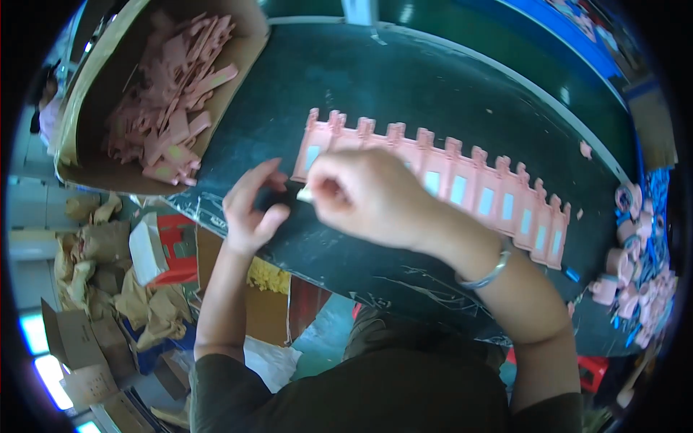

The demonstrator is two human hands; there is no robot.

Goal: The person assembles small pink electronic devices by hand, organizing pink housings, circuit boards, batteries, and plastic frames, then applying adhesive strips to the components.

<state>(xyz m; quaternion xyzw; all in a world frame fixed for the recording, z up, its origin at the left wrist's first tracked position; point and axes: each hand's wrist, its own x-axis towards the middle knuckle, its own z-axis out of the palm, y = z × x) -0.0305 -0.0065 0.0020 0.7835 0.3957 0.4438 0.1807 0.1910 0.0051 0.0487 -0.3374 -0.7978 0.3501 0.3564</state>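
Note:
My right hand (368, 191) is over the near left end of a row of flat pink plastic pieces (473, 173). Its fingertips are pinched on a small pale piece (305, 195), too small to name exactly. Pale rectangular patches (458, 190) show on the pink pieces, which lie side by side with their notched ends pointing away from me. Part of the row is hidden behind my right hand. My left hand (251, 209) hovers at the table's near edge, left of the row, fingers apart and holding nothing.
A cardboard box (79, 130) of loose pink pieces (173, 101) stands at the left of the dark green table (433, 79). Pink and blue parts (628, 270) are heaped at the right edge. Below the table are a red stool (180, 249) and a box with yellow bits (268, 277).

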